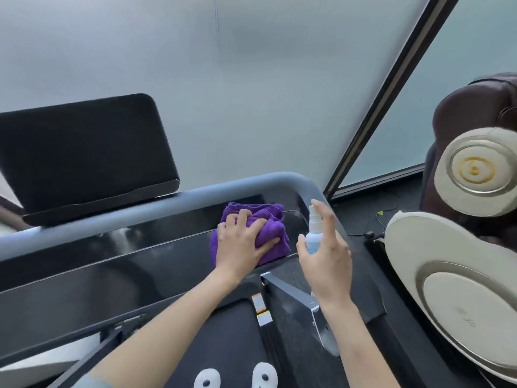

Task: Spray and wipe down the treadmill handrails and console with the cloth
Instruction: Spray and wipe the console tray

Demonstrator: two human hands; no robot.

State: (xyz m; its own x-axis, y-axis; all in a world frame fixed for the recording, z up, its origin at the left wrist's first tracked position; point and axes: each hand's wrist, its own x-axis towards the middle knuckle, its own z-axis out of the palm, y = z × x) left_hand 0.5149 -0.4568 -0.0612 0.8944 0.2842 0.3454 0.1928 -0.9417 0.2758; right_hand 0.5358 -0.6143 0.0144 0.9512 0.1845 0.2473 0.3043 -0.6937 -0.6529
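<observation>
The console (pixel 117 256) is running lengthwise from 8 to 2 o'clock. The left hand (pixel 242 243) is pressing the purple cloth (pixel 270 233) onto its right end with spread fingers. At 3 o'clock, the right hand (pixel 326 253) is gripping the upright spray bottle (pixel 314 231), forefinger atop the nozzle, which is pointing toward 10 o'clock.

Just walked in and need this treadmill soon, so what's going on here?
A person is cleaning the treadmill. Their left hand presses a purple cloth onto the glossy black console panel, near its right end, just below the grey handrail. Their right hand holds a small spray bottle upright beside the cloth, with the index finger over the nozzle. The tilted screen at the upper left is dark.
</observation>
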